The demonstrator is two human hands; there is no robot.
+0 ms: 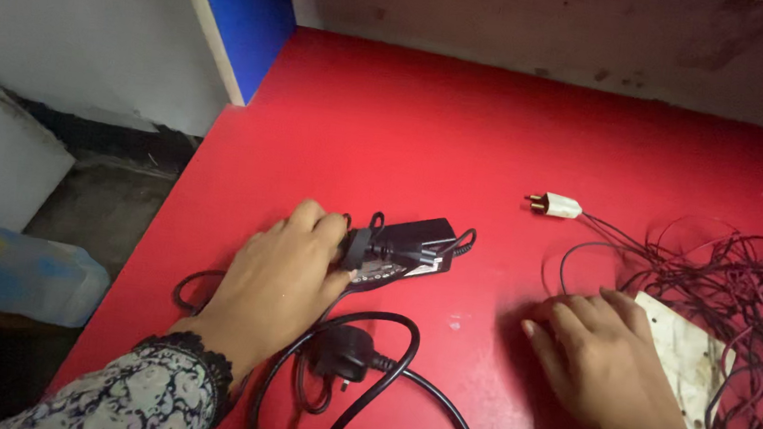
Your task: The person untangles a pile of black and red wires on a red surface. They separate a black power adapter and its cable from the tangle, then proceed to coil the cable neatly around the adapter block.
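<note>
My left hand (279,279) lies on a red table (426,126), its fingers closed around the end of a black power adapter (406,249) and its bundled cord. A black mains plug (344,353) with a thick black cable (421,388) lies just below that hand. My right hand (594,357) rests flat on the table, fingers together, touching the corner of a worn white board (687,352). It holds nothing.
A tangle of thin dark wires (743,292) covers the right side, over the white board. A small white two-pin plug (555,205) lies beyond my right hand. A blue panel (243,9) stands at the table's far left corner. The floor lies to the left.
</note>
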